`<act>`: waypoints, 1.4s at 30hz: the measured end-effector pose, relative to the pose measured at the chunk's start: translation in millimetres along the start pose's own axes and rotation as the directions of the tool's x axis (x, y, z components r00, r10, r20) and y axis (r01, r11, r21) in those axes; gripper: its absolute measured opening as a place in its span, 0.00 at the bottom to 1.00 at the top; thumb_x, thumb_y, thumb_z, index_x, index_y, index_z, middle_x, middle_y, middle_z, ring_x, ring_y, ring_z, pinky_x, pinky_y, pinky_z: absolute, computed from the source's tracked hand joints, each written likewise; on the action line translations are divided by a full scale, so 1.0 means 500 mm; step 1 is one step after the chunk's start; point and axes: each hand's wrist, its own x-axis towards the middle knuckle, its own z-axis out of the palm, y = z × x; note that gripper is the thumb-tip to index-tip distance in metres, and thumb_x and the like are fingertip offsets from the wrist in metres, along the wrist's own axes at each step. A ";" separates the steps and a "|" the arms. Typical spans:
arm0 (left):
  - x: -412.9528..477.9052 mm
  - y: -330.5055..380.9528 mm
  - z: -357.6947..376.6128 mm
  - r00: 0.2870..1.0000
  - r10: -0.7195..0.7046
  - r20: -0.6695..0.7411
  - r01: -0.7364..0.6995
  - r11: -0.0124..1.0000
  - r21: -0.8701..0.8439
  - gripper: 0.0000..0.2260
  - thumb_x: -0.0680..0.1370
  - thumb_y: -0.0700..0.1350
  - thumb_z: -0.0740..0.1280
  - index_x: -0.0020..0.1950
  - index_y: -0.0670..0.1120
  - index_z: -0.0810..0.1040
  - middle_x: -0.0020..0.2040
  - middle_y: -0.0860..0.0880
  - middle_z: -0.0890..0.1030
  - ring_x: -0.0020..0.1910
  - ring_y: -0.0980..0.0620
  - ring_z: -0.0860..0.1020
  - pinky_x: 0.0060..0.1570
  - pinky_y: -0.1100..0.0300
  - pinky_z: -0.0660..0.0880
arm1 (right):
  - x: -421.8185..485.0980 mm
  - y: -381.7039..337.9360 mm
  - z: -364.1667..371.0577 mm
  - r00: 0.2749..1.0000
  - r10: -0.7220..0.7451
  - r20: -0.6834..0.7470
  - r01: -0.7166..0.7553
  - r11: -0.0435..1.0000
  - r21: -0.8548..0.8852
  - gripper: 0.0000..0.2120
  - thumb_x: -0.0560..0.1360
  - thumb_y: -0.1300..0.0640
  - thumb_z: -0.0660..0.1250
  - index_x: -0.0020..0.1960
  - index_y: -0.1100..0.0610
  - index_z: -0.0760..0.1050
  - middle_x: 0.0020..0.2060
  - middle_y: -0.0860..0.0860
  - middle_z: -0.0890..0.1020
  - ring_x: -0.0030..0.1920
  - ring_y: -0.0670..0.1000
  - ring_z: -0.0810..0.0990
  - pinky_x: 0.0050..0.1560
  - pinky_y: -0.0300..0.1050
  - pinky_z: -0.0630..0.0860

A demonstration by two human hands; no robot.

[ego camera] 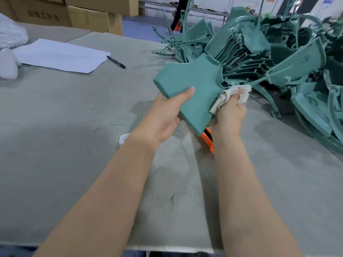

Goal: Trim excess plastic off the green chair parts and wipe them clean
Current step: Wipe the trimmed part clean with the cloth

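I hold the green chair part [193, 86] in the air above the tabletop [74, 127], just in front of the pile of green parts [278, 52]. My left hand [165, 115] grips it along the near left edge, with the thumb flat on the upper face and the fingers curled beneath it. My right hand [230, 112] is closed round a bunched pale cloth [232, 97] and presses that cloth against the part's right edge, near the notch where the ribs begin. I judge the part to be light, since a one-handed edge grip keeps it level, and stiff, since the flat panel shows no sag. The smooth moulded face is likely to be slippery, so grip across the thick rounded rim rather than pinching the flat face. Avoid the thin ribs and any slender strands at the far end: they look the most likely to flex or snap, and untrimmed edges there may be sharp. Whether the thin strand running to the right belongs to this part or to the pile, I cannot tell. The cloth is soft and conforms to the edge, so moderate pressure should suffice. An orange knife [208, 140] lies on the tabletop beneath the part, partly hidden by it.
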 end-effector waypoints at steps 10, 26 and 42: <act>0.019 0.026 -0.032 0.919 0.302 -0.254 -0.323 0.945 -0.045 0.09 0.80 0.34 0.60 0.56 0.44 0.75 0.50 0.48 0.82 0.48 0.52 0.82 0.52 0.57 0.79 | -0.111 0.024 0.054 0.849 0.076 0.522 0.038 0.978 -0.203 0.13 0.81 0.53 0.62 0.38 0.52 0.76 0.36 0.52 0.81 0.42 0.55 0.80 0.50 0.55 0.77; -0.003 0.035 -0.057 0.992 -0.125 0.009 0.122 0.979 0.161 0.06 0.78 0.40 0.65 0.52 0.44 0.80 0.44 0.50 0.86 0.42 0.54 0.84 0.43 0.60 0.81 | -0.020 -0.020 -0.016 0.936 -0.245 0.252 0.327 0.870 -0.370 0.16 0.81 0.45 0.57 0.38 0.48 0.73 0.36 0.47 0.79 0.42 0.49 0.80 0.44 0.44 0.74; 0.002 0.026 -0.030 0.996 -0.091 -0.021 0.091 0.996 0.024 0.17 0.83 0.53 0.53 0.58 0.47 0.78 0.54 0.51 0.84 0.49 0.54 0.82 0.53 0.59 0.79 | -0.076 0.028 0.053 0.710 -0.438 0.552 0.704 0.450 -0.549 0.25 0.83 0.51 0.51 0.78 0.53 0.54 0.78 0.50 0.58 0.77 0.54 0.55 0.74 0.59 0.49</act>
